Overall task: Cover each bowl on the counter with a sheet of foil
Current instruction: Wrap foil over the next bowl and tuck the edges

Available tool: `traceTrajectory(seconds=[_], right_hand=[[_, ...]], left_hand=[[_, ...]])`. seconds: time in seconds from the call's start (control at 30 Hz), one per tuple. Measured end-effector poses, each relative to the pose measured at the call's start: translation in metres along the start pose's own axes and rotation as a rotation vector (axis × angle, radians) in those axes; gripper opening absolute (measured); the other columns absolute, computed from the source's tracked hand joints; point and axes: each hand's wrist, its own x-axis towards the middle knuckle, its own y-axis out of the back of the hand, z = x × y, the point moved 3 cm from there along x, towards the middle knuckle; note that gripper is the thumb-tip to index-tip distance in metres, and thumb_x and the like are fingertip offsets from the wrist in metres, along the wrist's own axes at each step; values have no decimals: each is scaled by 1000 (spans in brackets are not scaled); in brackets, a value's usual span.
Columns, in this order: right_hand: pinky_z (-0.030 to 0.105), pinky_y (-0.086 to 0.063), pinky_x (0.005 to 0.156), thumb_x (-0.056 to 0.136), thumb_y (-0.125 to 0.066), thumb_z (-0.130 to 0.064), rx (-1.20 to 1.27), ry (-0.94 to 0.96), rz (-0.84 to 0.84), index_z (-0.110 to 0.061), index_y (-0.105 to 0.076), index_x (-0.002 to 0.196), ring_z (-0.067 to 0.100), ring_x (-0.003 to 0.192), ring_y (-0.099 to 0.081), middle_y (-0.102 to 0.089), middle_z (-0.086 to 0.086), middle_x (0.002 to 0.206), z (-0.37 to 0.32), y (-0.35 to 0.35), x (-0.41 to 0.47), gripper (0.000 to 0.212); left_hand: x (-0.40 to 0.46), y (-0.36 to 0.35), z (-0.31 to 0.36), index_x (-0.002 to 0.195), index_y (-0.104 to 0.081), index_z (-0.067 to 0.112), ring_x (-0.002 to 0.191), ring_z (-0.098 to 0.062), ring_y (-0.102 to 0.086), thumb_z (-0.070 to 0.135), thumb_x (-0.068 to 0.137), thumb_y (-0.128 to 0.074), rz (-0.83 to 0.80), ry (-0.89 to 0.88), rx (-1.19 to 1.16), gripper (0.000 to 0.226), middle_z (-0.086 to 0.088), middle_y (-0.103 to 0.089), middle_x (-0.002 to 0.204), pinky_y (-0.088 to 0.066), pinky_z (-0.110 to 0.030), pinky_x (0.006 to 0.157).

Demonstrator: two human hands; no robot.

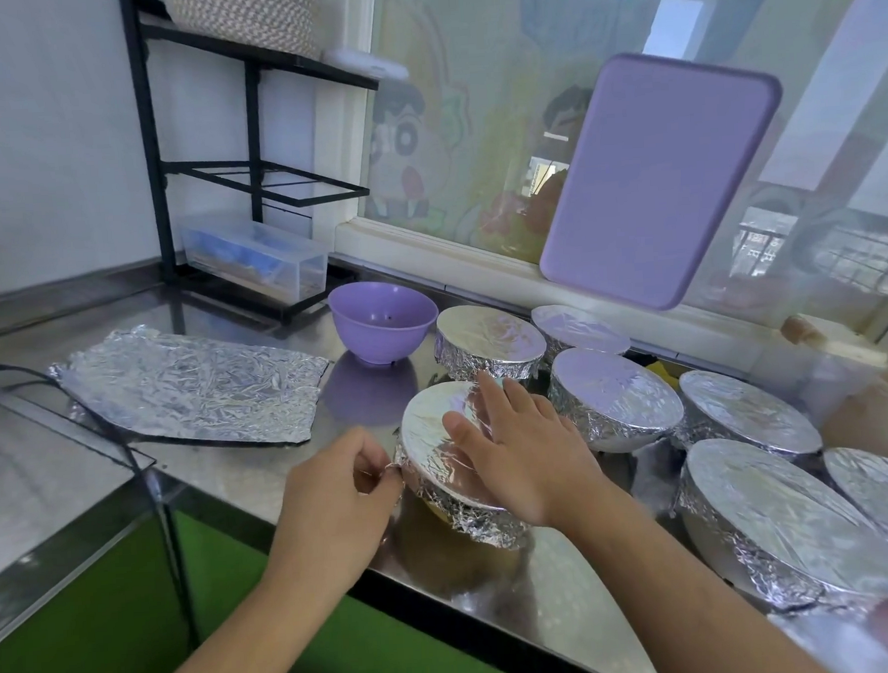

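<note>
Near the front edge of the steel worktop sits a foil-wrapped bowl, tilted a little toward the person. Their right hand lies flat on its foil top, fingers straight and spread, pressing down. The left hand is just beside the bowl's left rim, thumb and fingertips pinching a crimped fold of the foil skirt there.

Behind it, toward the back edge, stands an uncovered purple bowl, apart from the wrapped one. A loose, wrinkled foil sheet lies flat toward the left end of the worktop, with bare steel between it and the hands. To the right, six more foil-covered bowls crowd close together out to the right edge, the nearest just beside the right hand. A purple cutting board leans against the window at the back.
</note>
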Motion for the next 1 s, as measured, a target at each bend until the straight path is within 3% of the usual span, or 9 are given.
traceTrajectory(seconds=[0.13,0.23,0.33,0.4,0.5,0.57,0.77,0.87,1.0], right_hand=[[50,-18,125,100,-22,-74,1,5,10,-33,-6,167,26,158,-16,-15,-2,174,2,-1,0,80],[51,-20,125,99,-23,-75,-3,9,25,-32,-8,167,27,156,-20,-20,-2,171,3,-2,1,81],[52,-21,125,99,-23,-75,0,10,20,-32,-9,166,28,155,-21,-21,-2,170,3,-3,2,81],[52,-21,125,99,-23,-76,2,9,24,-33,-9,166,27,156,-21,-21,-2,171,3,-4,2,81],[52,-21,125,98,-22,-77,1,10,22,-33,-9,166,27,156,-21,-21,-1,171,3,-4,3,82],[53,-20,126,99,-22,-77,-2,8,19,-33,-8,166,28,157,-20,-20,-1,172,3,-4,4,82],[52,-21,125,98,-22,-77,-12,9,19,-32,-9,167,29,156,-21,-22,-1,172,3,-4,5,83],[52,-23,124,97,-24,-78,-15,6,27,-32,-11,166,29,155,-23,-26,-1,169,2,-5,5,83],[52,-25,123,97,-26,-77,-13,6,36,-32,-15,164,29,152,-27,-30,-2,165,2,-5,5,81]], left_hand=[[-1,4,0,96,-63,34,74,-4,-71,20,89,-77,-98,49,-51,21,22,-71,94,-57,-31,72],[0,9,-2,109,-70,36,91,-10,-75,6,92,-67,-246,148,-232,35,22,-73,108,-62,-39,85],[2,14,2,101,-80,29,87,-19,-79,1,100,-60,-248,210,-381,34,4,-79,105,-65,-34,77],[5,16,2,100,-80,31,86,-10,-78,5,102,-62,-252,157,-290,32,9,-80,101,-63,-23,73],[5,15,2,113,-79,32,94,-14,-79,9,102,-66,-414,130,-266,28,8,-81,105,-63,-36,91],[7,15,1,116,-78,31,96,-16,-78,12,99,-71,-449,119,-249,27,6,-80,107,-62,-39,94],[10,8,-1,104,-76,13,76,-27,-80,7,98,-71,-321,184,-270,10,-7,-79,96,-64,-53,83],[8,2,2,97,-70,4,66,-30,-78,1,97,-68,-227,251,-277,4,-12,-77,78,-66,-50,74],[5,-3,6,98,-65,6,53,-31,-71,1,95,-63,-164,339,-310,7,-15,-74,67,-58,-37,53]])
